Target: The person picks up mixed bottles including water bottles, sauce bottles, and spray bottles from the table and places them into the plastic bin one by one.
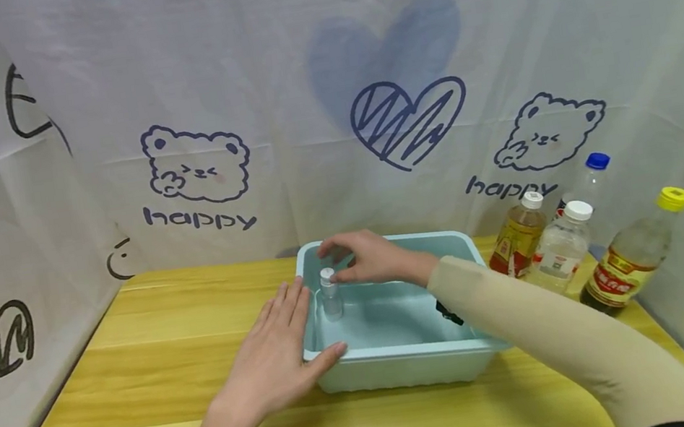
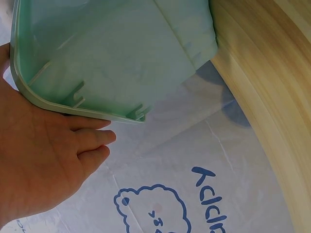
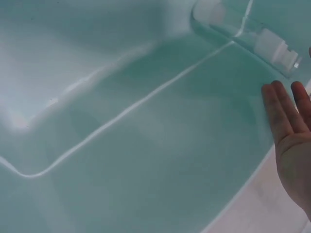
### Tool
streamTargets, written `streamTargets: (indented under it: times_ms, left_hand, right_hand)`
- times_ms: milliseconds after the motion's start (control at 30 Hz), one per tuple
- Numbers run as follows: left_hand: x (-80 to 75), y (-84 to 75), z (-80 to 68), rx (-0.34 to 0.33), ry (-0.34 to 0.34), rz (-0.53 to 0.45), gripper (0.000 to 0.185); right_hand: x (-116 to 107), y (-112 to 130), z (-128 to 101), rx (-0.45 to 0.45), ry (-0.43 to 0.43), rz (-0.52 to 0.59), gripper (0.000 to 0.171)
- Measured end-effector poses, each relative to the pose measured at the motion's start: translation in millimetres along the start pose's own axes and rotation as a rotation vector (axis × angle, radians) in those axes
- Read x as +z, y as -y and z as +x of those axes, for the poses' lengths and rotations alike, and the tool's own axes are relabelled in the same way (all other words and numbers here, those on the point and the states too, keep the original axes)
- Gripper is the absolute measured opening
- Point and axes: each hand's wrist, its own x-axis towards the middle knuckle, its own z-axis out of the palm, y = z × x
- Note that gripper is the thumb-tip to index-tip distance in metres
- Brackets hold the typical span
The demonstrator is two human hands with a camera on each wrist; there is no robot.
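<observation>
A pale green plastic bin [image 1: 403,371] stands on the wooden table. Inside it, near the left end, a small clear pump bottle [image 1: 331,301] with a cap stands upright. My right hand [image 1: 369,257] reaches over the bin, thumb and fingers spread loosely beside the bottle's top. In the right wrist view, the fingers [image 3: 278,111] lie apart from the bottle [image 3: 269,44]. Against the bin's left rim lies my left hand [image 1: 273,354], fingers straight along the outer side and thumb over the front corner. The left wrist view shows that hand [image 2: 46,155] against the bin wall [image 2: 116,53].
Right of the bin stand an amber bottle [image 1: 521,236], a clear bottle with a white cap [image 1: 561,244], a blue-capped bottle [image 1: 589,186] and a yellow-capped sauce bottle [image 1: 625,268]. A printed white curtain [image 1: 303,168] hangs behind the table [image 1: 144,394].
</observation>
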Motion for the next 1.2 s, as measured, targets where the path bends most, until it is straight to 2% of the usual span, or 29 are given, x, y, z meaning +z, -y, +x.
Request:
streamTargets:
  times_ms: [600, 1100, 1200]
  left_hand:
    - [-0.2, 0.7, 2.3, -0.010, 0.006, -0.010, 0.106]
    - [-0.4, -0.2, 2.0, -0.014, -0.003, -0.019, 0.106]
    - [-0.5, -1.0, 1.6, -0.012, -0.002, -0.020, 0.105]
  right_hand:
    - [-45.1, 22.8, -27.1, -0.014, -0.191, -0.025, 0.045]
    - [-76.1, 27.7, -69.7, 0.021, -0.334, 0.030, 0.044]
    - [-83.1, 28.2, -80.3, 0.027, -0.370, -0.005, 0.043]
